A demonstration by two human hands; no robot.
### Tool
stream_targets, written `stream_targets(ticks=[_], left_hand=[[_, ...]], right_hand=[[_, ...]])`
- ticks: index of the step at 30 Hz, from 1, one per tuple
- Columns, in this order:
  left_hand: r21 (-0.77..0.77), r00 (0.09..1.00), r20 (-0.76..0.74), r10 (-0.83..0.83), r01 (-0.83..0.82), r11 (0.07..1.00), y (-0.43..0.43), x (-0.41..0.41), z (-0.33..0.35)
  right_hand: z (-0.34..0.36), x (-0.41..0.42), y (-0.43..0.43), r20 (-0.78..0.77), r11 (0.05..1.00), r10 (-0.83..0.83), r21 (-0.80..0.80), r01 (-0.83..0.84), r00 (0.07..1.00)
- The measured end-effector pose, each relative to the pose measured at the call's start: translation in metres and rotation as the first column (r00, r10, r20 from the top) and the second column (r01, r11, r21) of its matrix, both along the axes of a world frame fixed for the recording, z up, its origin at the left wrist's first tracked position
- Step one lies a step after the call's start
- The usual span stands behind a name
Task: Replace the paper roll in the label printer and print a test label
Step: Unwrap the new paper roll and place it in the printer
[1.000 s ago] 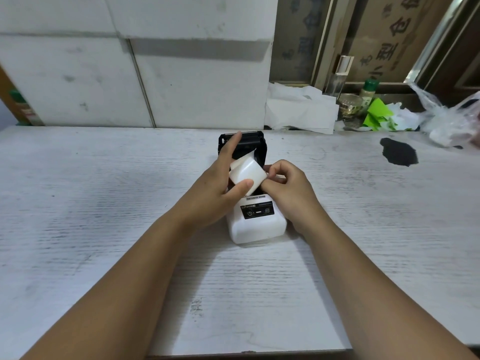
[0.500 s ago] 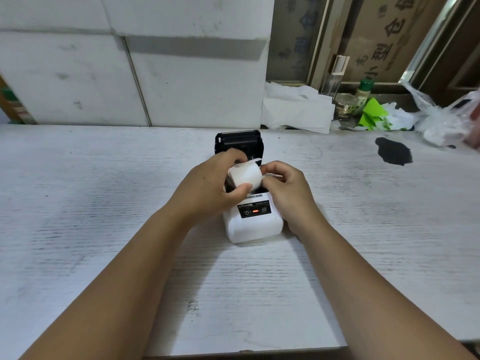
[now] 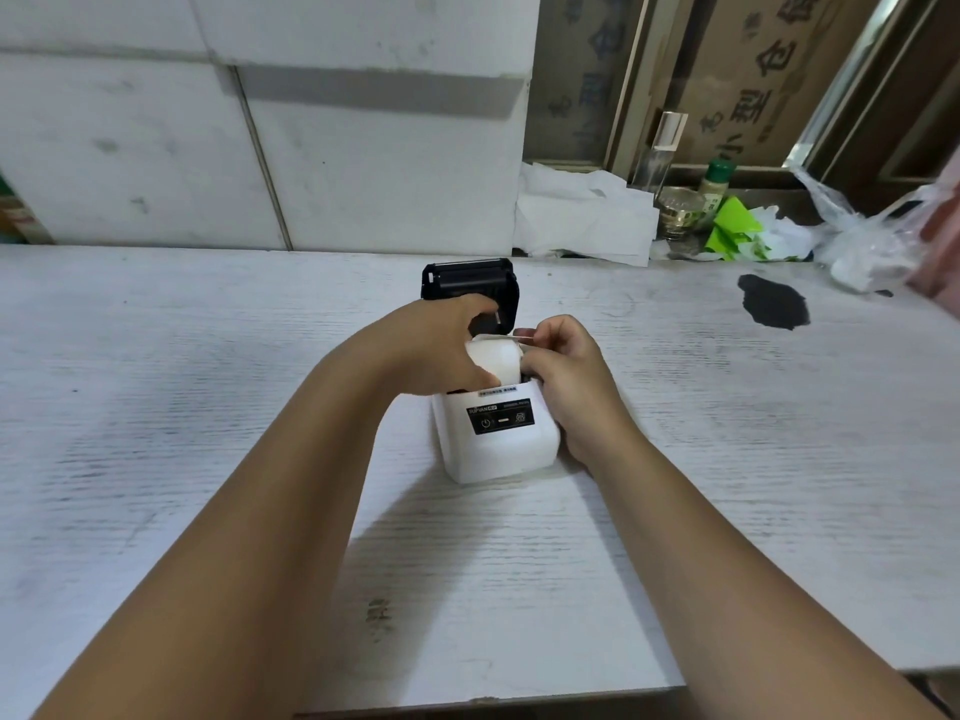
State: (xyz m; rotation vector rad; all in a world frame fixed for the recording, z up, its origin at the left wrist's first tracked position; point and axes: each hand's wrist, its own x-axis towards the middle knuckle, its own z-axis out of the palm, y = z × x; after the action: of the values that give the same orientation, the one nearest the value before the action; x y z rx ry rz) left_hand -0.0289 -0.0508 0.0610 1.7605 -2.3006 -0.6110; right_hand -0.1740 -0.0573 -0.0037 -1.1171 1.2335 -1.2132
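Observation:
A small white label printer (image 3: pixel 498 444) stands in the middle of the white table (image 3: pixel 208 407), its black lid (image 3: pixel 470 283) swung open toward the back. A white paper roll (image 3: pixel 496 358) sits low in the printer's open bay. My left hand (image 3: pixel 441 350) grips the roll from the left, thumb on its front. On the right side, my right hand (image 3: pixel 566 371) pinches the roll's loose paper end (image 3: pixel 511 335) between thumb and fingertips. The printer's black control panel (image 3: pixel 500 417) faces me.
White foam blocks (image 3: pixel 260 148) line the back of the table. Behind at the right are crumpled white paper (image 3: pixel 582 220), a glass jar (image 3: pixel 680 210), a green-capped bottle (image 3: pixel 717 184), green scraps (image 3: pixel 732 226) and a plastic bag (image 3: pixel 872 236). A dark stain (image 3: pixel 774 304) marks the table.
The roll has come down from above the printer into the open bay, both hands moving with it. My right hand now pinches the loose paper end.

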Motion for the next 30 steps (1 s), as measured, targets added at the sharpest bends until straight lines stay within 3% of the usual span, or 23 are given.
stream_targets(ticks=[6, 14, 20, 24, 30], left_hand=[[-0.076, 0.992, 0.090, 0.086, -0.079, 0.994, 0.003, -0.008, 0.000], [0.026, 0.968, -0.240, 0.068, -0.064, 0.998, 0.019, -0.001, -0.016], [-0.184, 0.933, -0.296, 0.207, -0.268, 0.946, 0.028, -0.011, -0.035], [-0.316, 0.897, -0.390, 0.209, -0.344, 0.884, 0.030, -0.011, -0.036], [-0.334, 0.906, -0.358, 0.227, -0.351, 0.875, 0.024, -0.010, -0.042]], right_hand=[[0.001, 0.001, -0.001, 0.019, 1.000, 0.008, 0.001, -0.008, 1.000], [0.001, -0.004, -0.001, 0.024, 0.999, 0.052, -0.002, -0.052, 0.998], [0.002, -0.004, 0.002, 0.015, 0.999, 0.042, -0.010, -0.042, 0.999], [0.003, -0.003, 0.003, -0.020, 0.999, 0.018, -0.030, -0.019, 1.000], [0.006, -0.003, 0.006, -0.057, 0.999, 0.010, -0.041, -0.012, 0.998]])
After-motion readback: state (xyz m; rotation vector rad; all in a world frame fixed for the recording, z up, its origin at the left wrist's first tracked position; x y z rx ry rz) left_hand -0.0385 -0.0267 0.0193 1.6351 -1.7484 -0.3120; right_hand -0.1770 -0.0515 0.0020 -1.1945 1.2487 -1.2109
